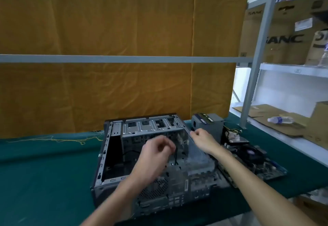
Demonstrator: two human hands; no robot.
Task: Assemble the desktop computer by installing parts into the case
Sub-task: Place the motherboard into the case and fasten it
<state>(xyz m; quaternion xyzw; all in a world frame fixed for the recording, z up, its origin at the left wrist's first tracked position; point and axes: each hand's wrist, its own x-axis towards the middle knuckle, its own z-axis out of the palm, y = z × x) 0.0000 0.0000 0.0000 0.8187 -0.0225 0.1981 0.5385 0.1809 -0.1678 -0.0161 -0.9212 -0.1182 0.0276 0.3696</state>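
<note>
Case (142,156) is lying open-side-up on the green-clothed table (44,172), rear panel facing the camera. Left hand (156,150) is being held over the case interior, fingers curled around what looks like a thin black cable (176,156); motion blur, so that grip is judged, not confirmed. Right hand (202,137) is being held at the case's right edge, fingertips pinched together; whether anything is held can't be told.

Motherboard (252,161) is lying just beside the case on the right, not yet installed. PSU (207,122), a grey box, is standing behind it near the case's far corner.

Handling, as judged: the case is stamped sheet steel, stiff, perforated, probably sharp-edged, so it is best held by folded rims. The board is thin, rigid, fragile and static-sensitive, and is best lifted by its edges with the cooler left alone. The PSU is likely heavy and is best gripped across its body, not by its wires. The cable is soft and should be routed clear before the board goes in.
</note>
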